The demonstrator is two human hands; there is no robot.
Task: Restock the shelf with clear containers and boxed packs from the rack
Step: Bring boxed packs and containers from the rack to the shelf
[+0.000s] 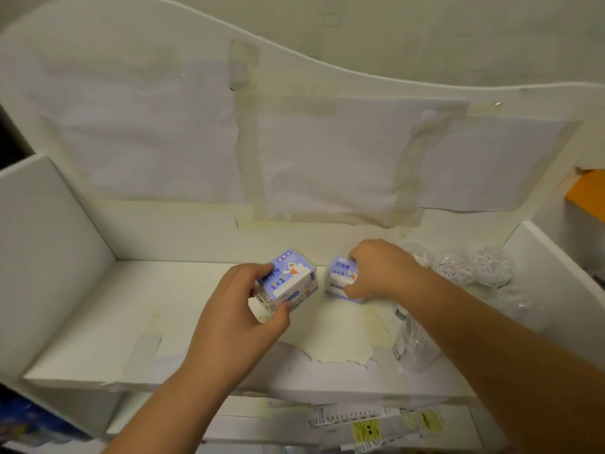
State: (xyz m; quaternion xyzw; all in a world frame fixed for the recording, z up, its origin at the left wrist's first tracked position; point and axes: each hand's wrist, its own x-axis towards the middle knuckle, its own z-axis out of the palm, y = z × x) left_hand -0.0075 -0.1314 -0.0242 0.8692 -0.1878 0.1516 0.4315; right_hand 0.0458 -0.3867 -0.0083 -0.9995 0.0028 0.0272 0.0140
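Two small purple-and-white boxed packs sit near the middle of the white shelf [137, 322]. My left hand [235, 316] grips the left pack [291, 280] from its near left side, the pack tilted a little. My right hand [379, 270] holds the right pack [340, 276], fingers over its top and thumb at its lower edge, close to the back wall. Several clear containers [471, 267] filled with small white items stand at the shelf's right end, and a clear container [412, 345] stands under my right forearm.
White side panels bound the shelf on the left [42, 244] and right [556, 283]. Taped paper sheets [327, 158] cover the back wall. Price labels [370, 424] hang on the shelf's front edge below. An orange object [589, 194] shows at far right.
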